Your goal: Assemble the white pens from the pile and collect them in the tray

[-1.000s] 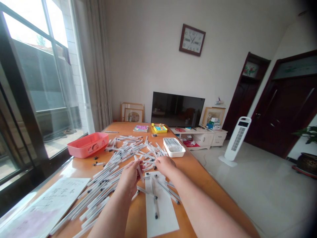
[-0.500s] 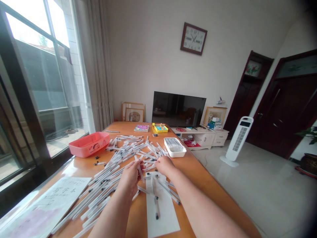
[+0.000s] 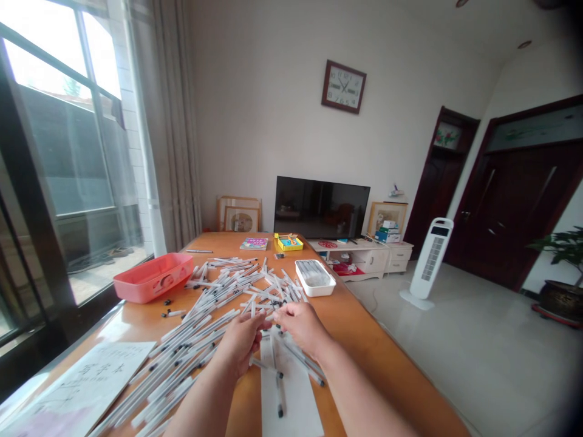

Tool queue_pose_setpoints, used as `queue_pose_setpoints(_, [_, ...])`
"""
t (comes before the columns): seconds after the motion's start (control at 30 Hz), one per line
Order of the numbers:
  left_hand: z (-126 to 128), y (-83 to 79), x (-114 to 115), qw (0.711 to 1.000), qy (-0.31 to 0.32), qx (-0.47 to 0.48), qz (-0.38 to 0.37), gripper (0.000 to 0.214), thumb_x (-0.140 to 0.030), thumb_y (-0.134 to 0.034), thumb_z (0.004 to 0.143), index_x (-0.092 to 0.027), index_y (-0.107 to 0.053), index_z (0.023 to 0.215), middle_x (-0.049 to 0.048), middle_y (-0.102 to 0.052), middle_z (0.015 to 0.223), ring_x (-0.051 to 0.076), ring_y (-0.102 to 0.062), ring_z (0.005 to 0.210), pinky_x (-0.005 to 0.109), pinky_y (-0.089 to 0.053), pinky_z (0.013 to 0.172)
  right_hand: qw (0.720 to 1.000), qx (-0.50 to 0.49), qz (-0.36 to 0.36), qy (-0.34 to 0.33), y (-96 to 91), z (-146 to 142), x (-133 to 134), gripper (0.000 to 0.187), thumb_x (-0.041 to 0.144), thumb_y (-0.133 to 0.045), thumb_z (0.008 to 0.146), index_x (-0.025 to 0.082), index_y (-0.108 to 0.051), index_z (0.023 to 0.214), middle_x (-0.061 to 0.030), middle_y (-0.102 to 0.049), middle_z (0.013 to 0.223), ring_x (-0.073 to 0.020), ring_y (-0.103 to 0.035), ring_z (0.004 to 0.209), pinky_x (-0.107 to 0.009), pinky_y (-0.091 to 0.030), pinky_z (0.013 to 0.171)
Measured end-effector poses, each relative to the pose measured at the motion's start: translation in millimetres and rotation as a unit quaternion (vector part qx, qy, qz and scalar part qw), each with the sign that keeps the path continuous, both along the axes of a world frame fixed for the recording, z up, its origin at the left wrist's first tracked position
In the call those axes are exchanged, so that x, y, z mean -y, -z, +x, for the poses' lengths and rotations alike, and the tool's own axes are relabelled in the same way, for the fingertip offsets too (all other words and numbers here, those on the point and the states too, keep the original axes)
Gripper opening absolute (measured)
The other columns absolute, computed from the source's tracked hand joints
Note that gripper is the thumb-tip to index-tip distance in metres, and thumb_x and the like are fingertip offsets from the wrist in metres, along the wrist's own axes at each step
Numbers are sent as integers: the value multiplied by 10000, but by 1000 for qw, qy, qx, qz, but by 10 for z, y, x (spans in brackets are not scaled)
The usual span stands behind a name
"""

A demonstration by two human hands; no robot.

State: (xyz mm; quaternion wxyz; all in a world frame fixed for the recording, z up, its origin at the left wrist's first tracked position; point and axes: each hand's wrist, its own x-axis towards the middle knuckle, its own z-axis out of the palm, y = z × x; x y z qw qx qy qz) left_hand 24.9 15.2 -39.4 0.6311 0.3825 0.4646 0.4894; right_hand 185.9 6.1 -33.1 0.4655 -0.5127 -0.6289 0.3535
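My left hand is closed around a translucent white pen barrel, whose upper end sticks out above the thumb. Close beside it, my right hand is pinched, fingertips almost meeting the left ones; a small pale bit shows between them, too small to name. Many similar pen parts, clear barrels with black ends, lie in a loose pile beyond and left of my hands. Below the hands, a white paper sheet carries several pens, one with a black tip.
A pink plastic basket stands at the table's left edge, a white tray of pen parts at the right. A writing booklet lies front left. Farther back are a magazine, a yellow box and a single pen.
My right hand has come closer to the left, and its fingers now point toward the left fingertips. The barrel in my left hand stands more upright. The camera view has tilted slightly.
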Motion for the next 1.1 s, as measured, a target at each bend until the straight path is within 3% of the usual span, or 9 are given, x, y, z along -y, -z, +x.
queue_pose_setpoints(0.17, [30,22,-4,998,42,37,18,451,-467,-852,605,-144,-620,818,-40,-507,594,39,-328,473,176,-181,442,996,-60,12,-62,-74,-74,170,307,430,-652,835,155,-675,698,23,-581,619,-114,-470,590,-243,-373,598])
queue_pose_setpoints(0.37, [16,-37,6,997,16,70,18,454,-408,-878,566,-159,-614,838,-80,-416,554,38,-304,469,185,-182,448,993,-74,32,-89,-47,-112,200,329,466,-637,859,172,-675,716,18,-599,637,-130,-515,625,-253,-410,637])
queue_pose_setpoints(0.5, [-4,-113,50,999,-6,17,48,432,-414,-851,589,-158,-650,873,-25,-566,624,41,-309,473,199,-195,476,993,-116,23,-25,12,-61,132,330,494,-655,847,168,-673,794,-7,-643,683,-145,-554,636,-265,-447,635])
queue_pose_setpoints(0.6, [27,-133,79,996,32,-46,70,426,-438,-822,629,-157,-681,916,30,-656,706,51,-315,474,215,-182,486,985,-169,17,7,26,-2,85,360,504,-683,825,162,-686,937,-41,-688,803,-168,-604,715,-282,-483,675])
queue_pose_setpoints(0.73, [106,-150,120,988,102,-80,89,411,-463,-817,632,-149,-700,870,36,-650,675,61,-288,467,227,-152,489,977,-214,6,15,19,47,57,484,527,-689,817,162,-669,1136,-47,-695,852,-171,-614,713,-294,-491,689])
queue_pose_setpoints(0.9, [130,-165,155,977,152,-102,104,403,-481,-789,669,-146,-715,882,35,-639,676,63,-250,467,234,-116,486,971,-240,4,12,53,66,23,423,537,-696,804,164,-699,1002,-8,-643,723,-143,-562,610,-259,-433,587])
queue_pose_setpoints(1.1, [118,-146,156,969,177,-122,119,296,-426,-750,734,-151,-690,826,46,-639,679,74,-273,488,235,-135,485,958,-286,-16,6,89,78,-14,366,488,-746,765,159,-676,912,-12,-656,741,-125,-563,604,-241,-417,583])
